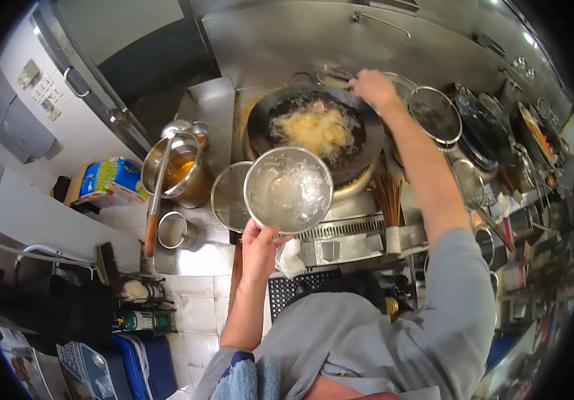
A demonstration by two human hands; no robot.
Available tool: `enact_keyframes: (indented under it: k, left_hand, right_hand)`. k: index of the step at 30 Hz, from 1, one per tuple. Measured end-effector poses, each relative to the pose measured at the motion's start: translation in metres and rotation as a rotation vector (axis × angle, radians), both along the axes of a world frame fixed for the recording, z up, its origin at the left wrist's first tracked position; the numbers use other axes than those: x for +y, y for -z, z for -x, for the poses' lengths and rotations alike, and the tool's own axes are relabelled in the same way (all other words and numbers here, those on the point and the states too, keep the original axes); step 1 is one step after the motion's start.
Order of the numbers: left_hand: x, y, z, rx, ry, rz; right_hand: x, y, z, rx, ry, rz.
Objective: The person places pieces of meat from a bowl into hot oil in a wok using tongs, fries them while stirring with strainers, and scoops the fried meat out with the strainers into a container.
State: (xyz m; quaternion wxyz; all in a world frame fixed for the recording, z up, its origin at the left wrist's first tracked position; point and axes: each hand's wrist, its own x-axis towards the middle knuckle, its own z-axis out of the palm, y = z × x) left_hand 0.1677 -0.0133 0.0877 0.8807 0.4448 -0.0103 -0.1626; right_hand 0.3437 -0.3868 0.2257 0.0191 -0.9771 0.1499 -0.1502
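My left hand (258,250) grips the near rim of a round metal bowl (288,190), with the thumb and fingers closed on it. White powdery residue and a few small bits cling to the bowl's inside. Behind the bowl, pale golden food (317,130) bubbles in dark oil in a large wok (258,123). My right hand (372,89) reaches over the wok's far right rim, beside a small round metal utensil (335,78). Its fingers are bent together, and whatever they may hold cannot be made out.
A metal pot (190,183) of amber liquid stands left, with a wooden-handled ladle (155,207) across it. A metal cup (177,230) and a round strainer (230,197) sit nearer. Right are a bamboo brush (390,200), a mesh skimmer (435,115) and another dark wok (483,130).
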Motion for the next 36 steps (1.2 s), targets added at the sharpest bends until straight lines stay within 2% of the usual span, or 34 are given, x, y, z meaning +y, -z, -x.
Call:
enact_keyframes:
  k: [3,6,11,14,17,18,21,22,24,25,27,30,32,35,36]
  left_hand:
    - [-0.01,-0.019,-0.003,-0.021,0.13,0.014]
    - [-0.028,-0.019,-0.008,-0.029,0.244,0.049]
    - [-0.058,-0.015,0.001,0.035,0.4,0.106]
    - [-0.056,-0.017,0.013,0.012,0.417,0.068]
    - [-0.038,-0.02,0.026,-0.039,0.293,0.079]
    - [-0.03,-0.019,0.035,-0.046,0.227,0.083]
    - [0.031,-0.016,0.056,-0.123,-0.082,0.106]
    - [0.055,-0.023,0.069,-0.145,-0.183,0.056]
    - [0.101,-0.048,0.093,-0.138,-0.404,-0.049]
    - [0.128,-0.055,0.099,-0.149,-0.507,-0.106]
    - [0.173,-0.068,0.112,-0.224,-0.701,-0.164]
    - [0.219,-0.086,0.138,-0.329,-0.935,-0.109]
    - [0.244,-0.084,0.15,-0.378,-1.056,-0.092]
    - [0.269,-0.083,0.16,-0.386,-1.071,-0.045]
    - [0.283,-0.076,0.164,-0.365,-1.051,-0.043]
  right_hand:
    - [-0.02,-0.043,0.047,-0.134,-0.107,-0.122]
    - [-0.021,-0.086,0.118,-0.172,-0.188,-0.221]
    - [-0.017,-0.088,0.208,-0.229,-0.297,-0.31]
    - [-0.018,-0.073,0.229,-0.098,-0.245,-0.489]
    - [-0.024,-0.047,0.229,0.049,-0.179,-0.809]
    - [-0.015,-0.033,0.227,-0.004,-0.187,-0.974]
    - [0.031,0.036,0.203,0.068,-0.185,-1.424]
    - [0.058,0.06,0.199,0.173,-0.188,-1.49]
    - [0.119,0.109,0.203,0.435,-0.369,-1.597]
    - [0.155,0.131,0.205,0.576,-0.295,-1.732]
    - [0.227,0.174,0.202,0.785,-0.306,-1.925]
    - [0.336,0.197,0.187,1.073,-0.36,-2.232]
    - [0.4,0.201,0.163,1.192,-0.219,-2.515]
    - [0.483,0.231,0.11,1.088,0.182,-2.803]
    - [0.509,0.226,0.099,0.758,0.343,-2.638]
